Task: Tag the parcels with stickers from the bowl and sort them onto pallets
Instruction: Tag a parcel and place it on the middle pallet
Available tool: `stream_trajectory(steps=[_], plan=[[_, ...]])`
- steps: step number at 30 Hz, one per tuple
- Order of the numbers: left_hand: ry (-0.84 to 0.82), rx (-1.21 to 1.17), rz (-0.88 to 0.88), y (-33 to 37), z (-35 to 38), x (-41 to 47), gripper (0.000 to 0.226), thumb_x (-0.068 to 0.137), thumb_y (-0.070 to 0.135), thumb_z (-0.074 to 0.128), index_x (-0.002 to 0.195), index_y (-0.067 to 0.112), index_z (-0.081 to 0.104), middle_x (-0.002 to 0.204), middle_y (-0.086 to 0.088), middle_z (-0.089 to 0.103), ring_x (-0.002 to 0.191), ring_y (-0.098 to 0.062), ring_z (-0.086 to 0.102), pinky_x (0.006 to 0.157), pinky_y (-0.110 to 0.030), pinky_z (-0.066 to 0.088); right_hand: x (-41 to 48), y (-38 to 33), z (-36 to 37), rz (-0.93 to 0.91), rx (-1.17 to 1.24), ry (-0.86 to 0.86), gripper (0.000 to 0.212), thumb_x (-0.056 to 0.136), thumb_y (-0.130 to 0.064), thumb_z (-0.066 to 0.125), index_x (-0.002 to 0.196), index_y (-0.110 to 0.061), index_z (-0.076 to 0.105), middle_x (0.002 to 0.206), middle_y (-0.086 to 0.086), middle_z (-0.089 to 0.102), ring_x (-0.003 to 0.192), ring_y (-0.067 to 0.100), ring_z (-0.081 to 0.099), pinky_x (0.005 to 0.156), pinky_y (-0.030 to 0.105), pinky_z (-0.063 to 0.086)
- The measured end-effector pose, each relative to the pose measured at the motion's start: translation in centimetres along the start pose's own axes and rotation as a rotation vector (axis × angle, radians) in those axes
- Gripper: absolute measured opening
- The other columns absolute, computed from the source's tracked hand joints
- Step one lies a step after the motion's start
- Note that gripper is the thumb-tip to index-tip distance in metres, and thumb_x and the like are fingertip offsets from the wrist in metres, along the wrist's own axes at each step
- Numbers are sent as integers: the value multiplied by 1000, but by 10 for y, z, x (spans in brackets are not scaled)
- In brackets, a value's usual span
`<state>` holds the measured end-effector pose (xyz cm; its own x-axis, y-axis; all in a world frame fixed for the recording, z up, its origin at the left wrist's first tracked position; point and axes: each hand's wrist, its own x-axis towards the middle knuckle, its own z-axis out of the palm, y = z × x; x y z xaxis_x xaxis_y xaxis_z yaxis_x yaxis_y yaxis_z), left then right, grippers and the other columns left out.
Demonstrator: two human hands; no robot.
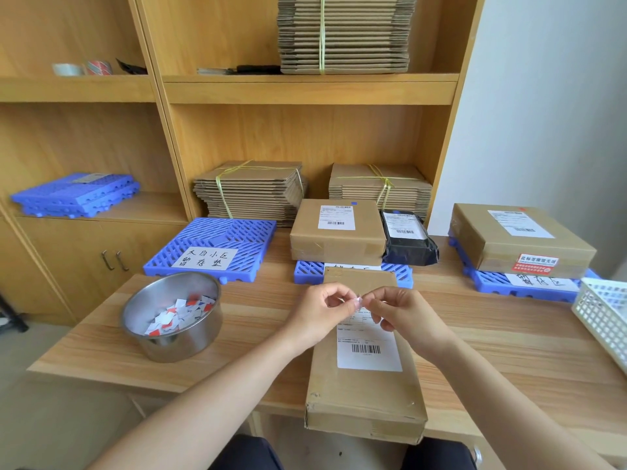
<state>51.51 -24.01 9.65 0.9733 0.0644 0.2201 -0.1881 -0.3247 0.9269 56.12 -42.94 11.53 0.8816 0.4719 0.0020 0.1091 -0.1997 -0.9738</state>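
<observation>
Sticker (358,302) in pinch of left hand (319,313) and right hand (403,317), over barcode-labelled parcel (366,395).

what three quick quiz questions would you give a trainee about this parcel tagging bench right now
1. True or false: the left pallet bears only a paper sign, no parcel.
2. What do the left hand and the right hand pinch between them? A a tape roll; B a small sticker; C a pen.
3. Fill in: the black bag parcel lies on the ___ pallet, beside a brown box.

Key: 1 true; 2 B; 3 middle.
</observation>
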Motion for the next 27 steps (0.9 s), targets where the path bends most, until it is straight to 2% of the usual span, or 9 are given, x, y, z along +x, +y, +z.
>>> stream_trajectory(steps=[3,5,10,13,18,21,23,25,27], plan=[[42,-36,-27,-2,0,2,7,89,26,73,85,21,70,80,3,69,79,-9,62,77,-34,51,2,2,-1,1,0,32,15,93,-26,71,84,-14,75,67,2,61,65,15,48,65,28,42],[71,-71,-48,-4,0,3,6,91,17,71,88,13,69,80,5,68,77,-7,61,75,-26,48,5,5,-4,1,-2,62,16,95,-21,66,85,-12,73,68,3,61,65,16,48,64,28,42],[138,-23,-96,-6,-1,7,6,91,16,69,91,10,68,92,-7,73,76,-2,60,71,-16,44,8,12,-15,-23,58,152,15,97,-12,58,84,-9,64,69,3,61,57,16,46,56,23,41],[139,2,-81,-9,1,14,4,91,14,69,88,11,68,91,-5,73,77,-4,62,78,-20,47,15,16,-24,-52,-41,187,15,97,-14,59,86,-7,67,72,2,72,55,14,50,58,23,43],[94,99,-57,-13,5,29,5,92,16,68,89,12,67,83,6,67,71,1,55,71,-12,43,42,28,-44,-148,-285,234,14,93,-16,65,81,-21,69,76,-4,74,64,7,63,67,20,48],[53,227,-19,-22,8,37,9,93,20,66,84,23,65,83,12,67,74,1,57,74,-15,46,57,41,-55,-244,-544,239,14,90,-13,68,83,-25,72,75,-15,70,75,-4,62,70,7,42],[42,314,19,-27,9,42,10,92,19,65,84,23,65,83,11,67,79,-1,60,75,-17,47,66,48,-61,-336,-701,234,12,89,-13,70,91,-22,76,78,-17,69,79,-4,60,69,4,40],[47,383,73,-32,11,47,7,91,16,65,84,18,66,82,11,66,81,-1,59,74,-13,46,73,54,-65,-434,-809,204,11,89,-13,72,92,-22,77,79,-14,69,76,5,59,70,12,46],[81,464,132,-37,14,48,9,89,14,66,81,17,65,78,15,63,81,2,55,71,-8,39,81,61,-68,-530,-897,160,10,89,-15,72,93,-23,76,82,-12,69,74,8,59,68,30,54]])
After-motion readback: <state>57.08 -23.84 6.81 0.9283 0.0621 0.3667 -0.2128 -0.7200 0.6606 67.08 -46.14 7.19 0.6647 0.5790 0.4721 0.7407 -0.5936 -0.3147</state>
